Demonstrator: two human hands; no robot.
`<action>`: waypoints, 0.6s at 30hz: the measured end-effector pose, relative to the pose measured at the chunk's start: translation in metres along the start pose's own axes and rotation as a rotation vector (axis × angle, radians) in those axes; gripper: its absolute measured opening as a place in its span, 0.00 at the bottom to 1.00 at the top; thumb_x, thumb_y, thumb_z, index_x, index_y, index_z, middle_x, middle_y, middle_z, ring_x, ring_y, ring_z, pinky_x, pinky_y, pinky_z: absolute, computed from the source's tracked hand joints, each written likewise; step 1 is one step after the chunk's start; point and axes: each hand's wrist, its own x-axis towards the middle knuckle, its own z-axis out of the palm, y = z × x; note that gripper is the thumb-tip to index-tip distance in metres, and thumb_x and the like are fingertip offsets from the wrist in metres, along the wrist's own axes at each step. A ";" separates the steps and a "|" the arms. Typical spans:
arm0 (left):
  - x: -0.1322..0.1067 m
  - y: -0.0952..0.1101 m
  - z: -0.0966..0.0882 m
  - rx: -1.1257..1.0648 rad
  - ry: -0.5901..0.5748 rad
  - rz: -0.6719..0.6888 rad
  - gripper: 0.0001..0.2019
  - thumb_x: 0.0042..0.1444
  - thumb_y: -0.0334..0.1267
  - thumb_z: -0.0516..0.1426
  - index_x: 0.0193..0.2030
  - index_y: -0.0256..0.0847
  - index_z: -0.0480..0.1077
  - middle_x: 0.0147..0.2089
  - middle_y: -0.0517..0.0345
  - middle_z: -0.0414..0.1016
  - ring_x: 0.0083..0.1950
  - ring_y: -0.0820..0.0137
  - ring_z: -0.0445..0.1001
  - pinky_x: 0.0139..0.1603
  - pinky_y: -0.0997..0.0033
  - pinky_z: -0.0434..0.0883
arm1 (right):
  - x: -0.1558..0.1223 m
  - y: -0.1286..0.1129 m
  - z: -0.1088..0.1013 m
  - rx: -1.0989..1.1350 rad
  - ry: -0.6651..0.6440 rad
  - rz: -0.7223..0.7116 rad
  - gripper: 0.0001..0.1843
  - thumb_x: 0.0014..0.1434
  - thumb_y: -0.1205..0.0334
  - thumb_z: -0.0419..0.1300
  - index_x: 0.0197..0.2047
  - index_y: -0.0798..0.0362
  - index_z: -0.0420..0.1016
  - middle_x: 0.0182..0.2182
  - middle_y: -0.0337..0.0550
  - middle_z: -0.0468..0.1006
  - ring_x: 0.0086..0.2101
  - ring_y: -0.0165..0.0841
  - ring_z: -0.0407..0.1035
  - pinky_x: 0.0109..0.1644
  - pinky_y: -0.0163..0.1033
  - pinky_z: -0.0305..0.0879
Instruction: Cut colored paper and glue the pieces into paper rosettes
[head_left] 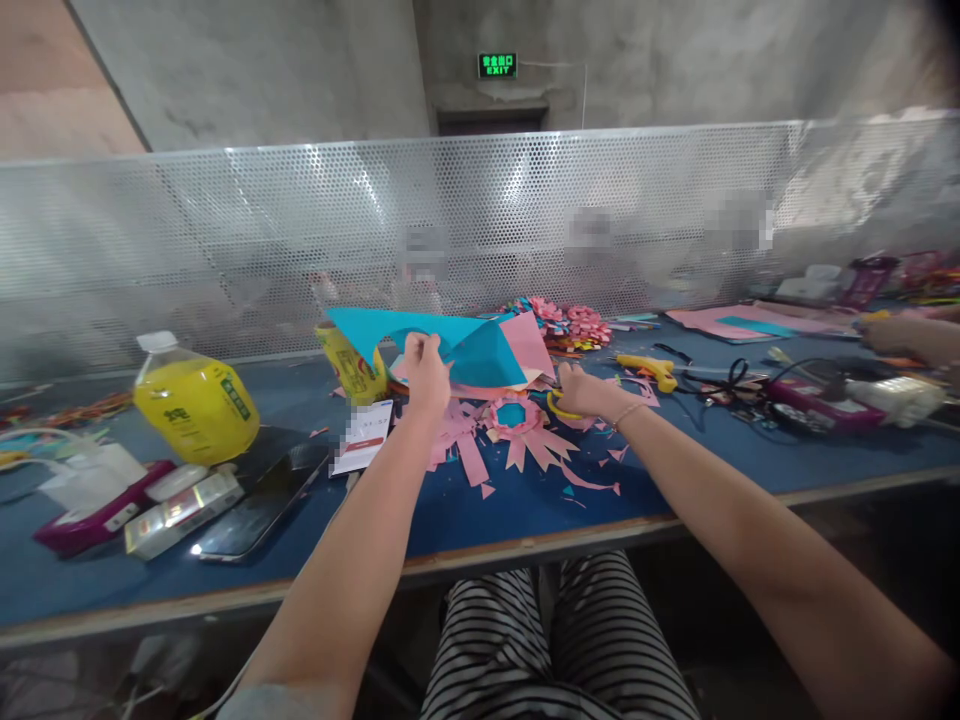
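Note:
My left hand (426, 372) is closed on a sheet of blue paper (480, 352), lifted above the table with a curved piece gone from its lower edge. My right hand (583, 392) grips yellow-handled scissors (559, 405) just right of the sheet; their blades are mostly hidden. Pink paper (531, 342) shows behind the blue sheet. Below the hands lies a pink paper rosette (516, 415) with a blue centre and ribbon-like tails. Pink strips (471, 455) and small scraps are scattered around it.
On the left stand a yellow-labelled bottle (199, 400), a phone (259, 505) and a purple power strip (105, 510). A yellow glue gun (649, 372) and cables lie right. A perforated metal screen (300, 240) borders the table's back. Another person's hand (904, 335) is at far right.

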 end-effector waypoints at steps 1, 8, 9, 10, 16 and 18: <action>-0.001 0.002 0.001 -0.070 -0.021 -0.028 0.14 0.48 0.36 0.52 0.24 0.42 0.46 0.23 0.66 0.47 0.24 0.77 0.55 0.27 0.77 0.61 | 0.001 0.003 -0.001 0.006 0.035 0.014 0.17 0.54 0.63 0.50 0.46 0.64 0.62 0.47 0.65 0.64 0.46 0.47 0.63 0.45 0.43 0.59; -0.006 0.020 0.002 -0.371 -0.192 -0.200 0.09 0.42 0.34 0.53 0.22 0.41 0.52 0.23 0.64 0.59 0.26 0.75 0.64 0.31 0.72 0.68 | 0.012 0.022 -0.011 0.330 0.361 0.087 0.20 0.53 0.61 0.52 0.47 0.64 0.62 0.48 0.59 0.66 0.50 0.43 0.59 0.51 0.41 0.57; -0.005 0.022 0.001 -0.373 -0.202 -0.209 0.08 0.42 0.35 0.53 0.23 0.41 0.54 0.23 0.63 0.61 0.28 0.74 0.66 0.33 0.70 0.69 | 0.013 0.023 -0.011 0.421 0.405 0.082 0.19 0.53 0.62 0.52 0.47 0.63 0.62 0.47 0.58 0.67 0.50 0.42 0.59 0.51 0.41 0.57; -0.005 0.023 0.001 -0.365 -0.201 -0.211 0.07 0.43 0.36 0.52 0.24 0.41 0.55 0.24 0.62 0.63 0.30 0.72 0.68 0.35 0.68 0.70 | 0.015 0.023 -0.010 0.523 0.422 0.074 0.18 0.53 0.63 0.52 0.47 0.61 0.62 0.47 0.57 0.68 0.49 0.40 0.60 0.51 0.41 0.58; -0.009 0.030 -0.002 -0.377 -0.251 -0.167 0.06 0.47 0.41 0.52 0.29 0.42 0.63 0.32 0.56 0.72 0.41 0.63 0.72 0.43 0.57 0.71 | 0.014 0.005 -0.004 1.326 0.105 0.035 0.12 0.53 0.64 0.52 0.42 0.53 0.58 0.33 0.43 0.69 0.31 0.31 0.70 0.32 0.34 0.66; -0.013 0.032 -0.002 -0.343 -0.253 -0.152 0.08 0.49 0.43 0.51 0.29 0.41 0.63 0.33 0.55 0.72 0.43 0.61 0.72 0.43 0.56 0.70 | 0.010 -0.001 -0.004 1.470 0.031 -0.028 0.10 0.54 0.60 0.53 0.39 0.52 0.58 0.29 0.40 0.68 0.28 0.30 0.70 0.29 0.34 0.66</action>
